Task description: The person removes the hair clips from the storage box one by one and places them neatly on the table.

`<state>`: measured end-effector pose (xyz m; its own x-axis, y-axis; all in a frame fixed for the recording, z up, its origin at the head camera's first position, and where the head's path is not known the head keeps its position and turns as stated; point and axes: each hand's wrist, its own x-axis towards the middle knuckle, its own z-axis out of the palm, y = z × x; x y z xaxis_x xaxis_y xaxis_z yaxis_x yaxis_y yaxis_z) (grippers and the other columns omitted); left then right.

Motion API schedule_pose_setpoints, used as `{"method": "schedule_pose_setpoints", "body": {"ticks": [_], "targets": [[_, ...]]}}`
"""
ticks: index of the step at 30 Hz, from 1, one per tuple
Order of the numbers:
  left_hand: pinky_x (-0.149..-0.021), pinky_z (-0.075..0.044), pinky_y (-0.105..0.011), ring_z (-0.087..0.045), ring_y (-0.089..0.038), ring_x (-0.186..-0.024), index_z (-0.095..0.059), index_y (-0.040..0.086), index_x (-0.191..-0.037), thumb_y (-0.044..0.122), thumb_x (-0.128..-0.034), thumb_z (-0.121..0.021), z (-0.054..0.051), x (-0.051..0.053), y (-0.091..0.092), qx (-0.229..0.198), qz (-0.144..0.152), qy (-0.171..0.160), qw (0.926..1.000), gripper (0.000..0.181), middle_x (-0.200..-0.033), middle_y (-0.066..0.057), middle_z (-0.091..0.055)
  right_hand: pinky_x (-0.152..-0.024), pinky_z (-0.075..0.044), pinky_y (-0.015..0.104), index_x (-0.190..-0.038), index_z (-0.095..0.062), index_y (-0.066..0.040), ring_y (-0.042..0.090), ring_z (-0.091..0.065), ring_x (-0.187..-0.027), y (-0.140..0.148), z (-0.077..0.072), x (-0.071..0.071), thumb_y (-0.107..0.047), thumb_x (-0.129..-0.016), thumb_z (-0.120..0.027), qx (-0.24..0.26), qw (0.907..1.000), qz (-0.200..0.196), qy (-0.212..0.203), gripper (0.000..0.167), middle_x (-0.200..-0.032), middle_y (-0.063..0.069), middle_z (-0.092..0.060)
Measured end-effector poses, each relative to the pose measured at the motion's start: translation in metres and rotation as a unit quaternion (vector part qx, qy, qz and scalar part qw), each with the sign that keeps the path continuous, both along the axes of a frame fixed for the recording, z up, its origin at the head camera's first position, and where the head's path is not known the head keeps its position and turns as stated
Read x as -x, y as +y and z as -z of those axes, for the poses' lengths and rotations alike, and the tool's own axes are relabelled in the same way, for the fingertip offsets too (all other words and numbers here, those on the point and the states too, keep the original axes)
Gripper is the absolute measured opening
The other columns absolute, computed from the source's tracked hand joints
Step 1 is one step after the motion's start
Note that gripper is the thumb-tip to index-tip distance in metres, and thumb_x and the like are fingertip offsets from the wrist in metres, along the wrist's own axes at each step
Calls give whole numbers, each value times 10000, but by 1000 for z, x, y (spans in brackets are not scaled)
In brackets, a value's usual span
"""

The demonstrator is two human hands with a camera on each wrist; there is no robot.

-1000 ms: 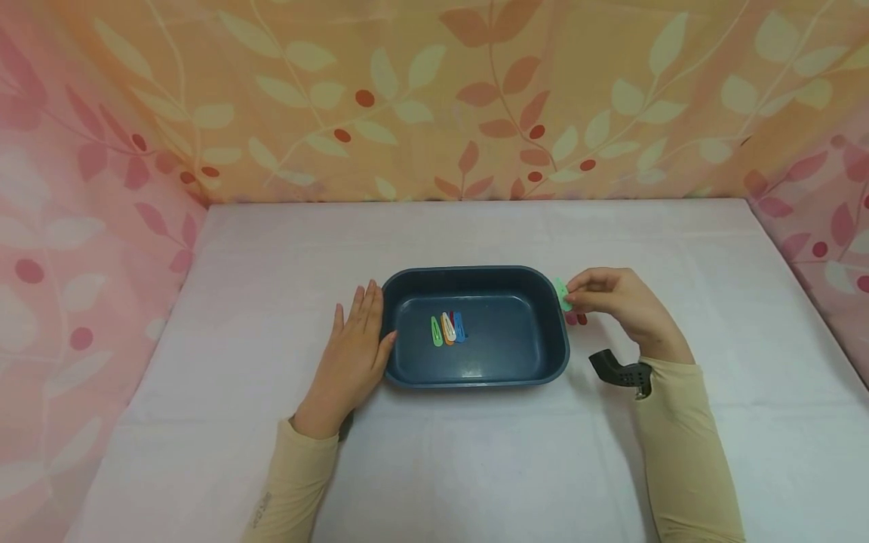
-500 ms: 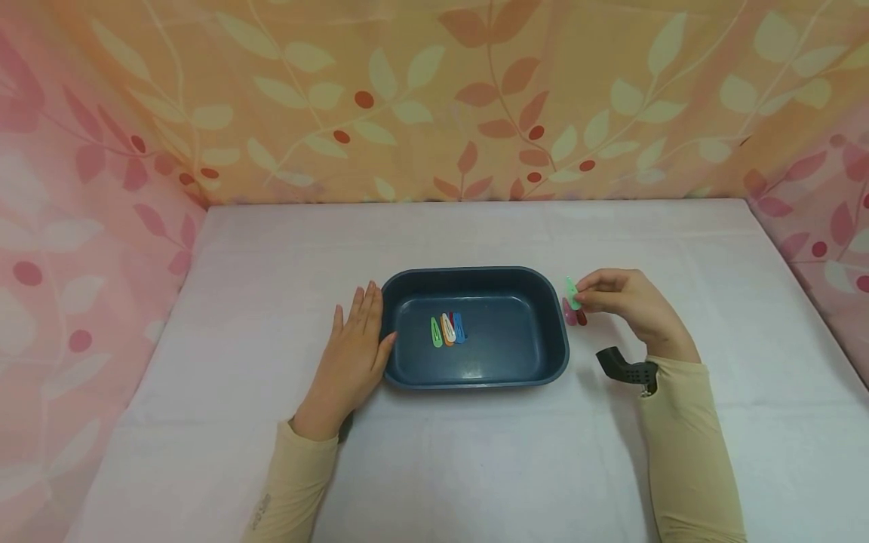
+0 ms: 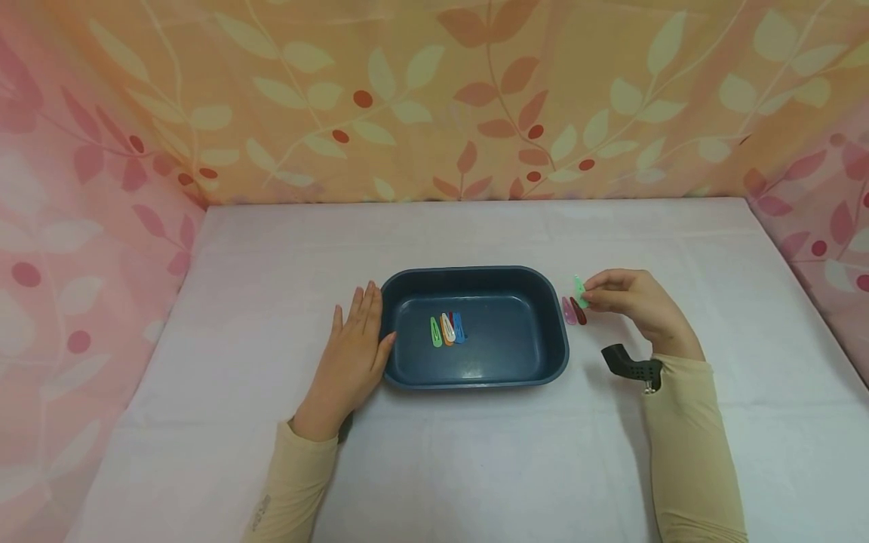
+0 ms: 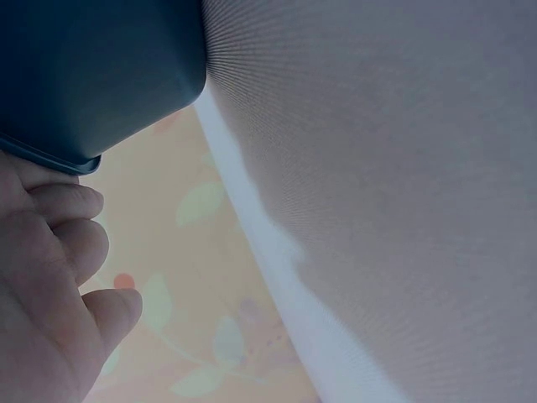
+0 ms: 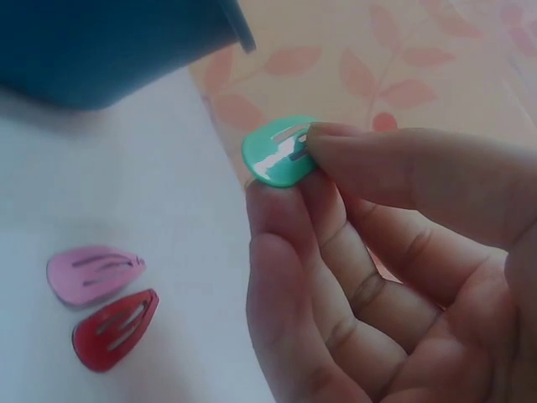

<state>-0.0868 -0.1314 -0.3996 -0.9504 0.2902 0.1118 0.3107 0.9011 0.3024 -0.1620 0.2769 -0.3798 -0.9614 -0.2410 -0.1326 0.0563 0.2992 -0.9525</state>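
My right hand [image 3: 638, 305] pinches a mint-green snap hair clip [image 5: 281, 153] between thumb and fingertips, just off the right end of the dark blue basin [image 3: 523, 377]. Below it on the white cloth lie a pink hair clip [image 5: 92, 275] and a red hair clip [image 5: 113, 332], side by side. My left hand [image 3: 349, 358] rests with straight fingers against the basin's left rim. Inside the basin, left of its middle, sit a green clip [image 3: 436, 332], a white clip [image 3: 448, 328] overlapping an orange one, and a blue clip [image 3: 459, 329], with a bit of dark red behind.
A white cloth [image 3: 509, 460] covers the table. Leaf-patterned fabric [image 3: 421, 98] hangs along the back and both sides. A black wrist mount [image 3: 631, 367] sticks out from the right sleeve.
My right hand has drifted right, away from the basin's rim, carrying the mint-green hair clip. The pink and red clips have come into fuller view. My left hand has stayed in place.
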Motion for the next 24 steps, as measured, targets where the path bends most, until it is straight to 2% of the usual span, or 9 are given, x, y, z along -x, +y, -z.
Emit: {"method": "schedule_pose_setpoints", "body": {"ticks": [12,20,24], "targets": [[-1112,-61,-546,-58,-306,-1433,-159,-71,-1472,283,-997,-437,0,0,-1,-77,55,16,10000,655,-1553,-176,-95,-693,-529,220,-919,-689,-2,98,-654,-738,11,10,4,-41,-880,-647,-92,9996,118,-260,70,-788,-61,-685],[-1114,-47,-541,-66,-319,-1431,-140,-63,-1478,289,-1003,-414,0,0,-1,-105,93,-14,9999,651,-1557,-170,-78,-707,-528,217,-995,-639,107,107,-656,-745,18,14,5,-70,-891,-642,-408,9986,175,-302,205,-802,-73,-685],[-1115,-41,-536,-49,-306,-1434,-136,-58,-1480,294,-1004,-410,0,0,-1,-87,78,-43,9999,653,-1559,-163,-70,-697,-532,223,-998,-625,136,97,-652,-734,20,17,6,-58,-892,-636,-435,9981,195,-381,221,-797,-67,-684]]}}
